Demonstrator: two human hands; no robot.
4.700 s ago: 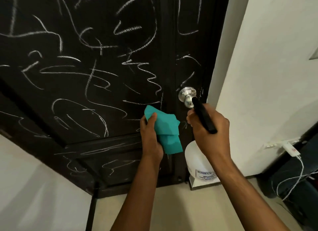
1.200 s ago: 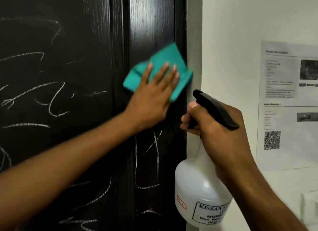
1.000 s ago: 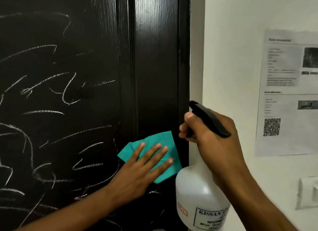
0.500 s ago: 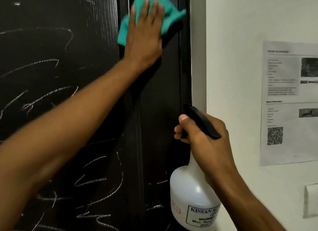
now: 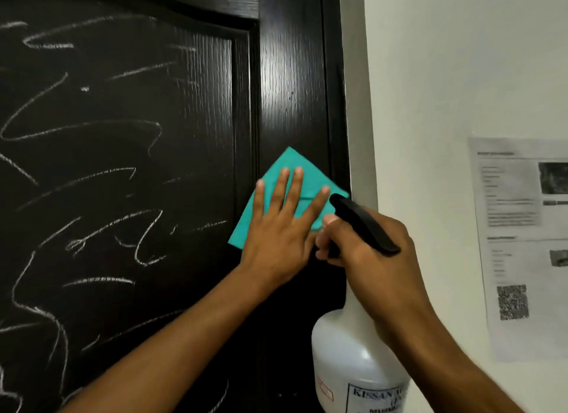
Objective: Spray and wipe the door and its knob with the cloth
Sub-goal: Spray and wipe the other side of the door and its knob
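**A:** Why is the left hand (image 5: 278, 237) laid out flat like that?

**B:** To press the cloth (image 5: 287, 182) against the door (image 5: 292, 74). The fingers (image 5: 296, 185) are straight and spread on the teal fabric, not curled round it, so the palm's weight pins the cloth to the wood. I judge that suits broad wiping strokes better than a pinch would.

**A:** And where on the door is it?

**B:** On the smooth vertical strip at the door's right side, between the raised moulding of the panel on the left and the door's edge on the right. The cloth's right corner reaches almost to that edge.

**A:** The other hand?

**B:** The right hand (image 5: 372, 259) grasps the neck of the spray bottle (image 5: 353, 360), fingers wrapped below the black spray head (image 5: 365, 225). The nozzle sits just beside the cloth, aimed at the door, so I'd say it is kept ready to wet the next patch.

**A:** Any room to move?

**B:** Upward the strip is open and glossy. Leftward lies the panel, covered in chalk scribbles (image 5: 92, 182), with much open surface but the moulding ridge to cross. Rightward there is little: the wall (image 5: 445, 74) starts just past the edge, with a printed sheet (image 5: 522, 243) stuck to it farther right. The bottle crowds the cloth's lower right.

**A:** The knob?

**B:** Not in view.
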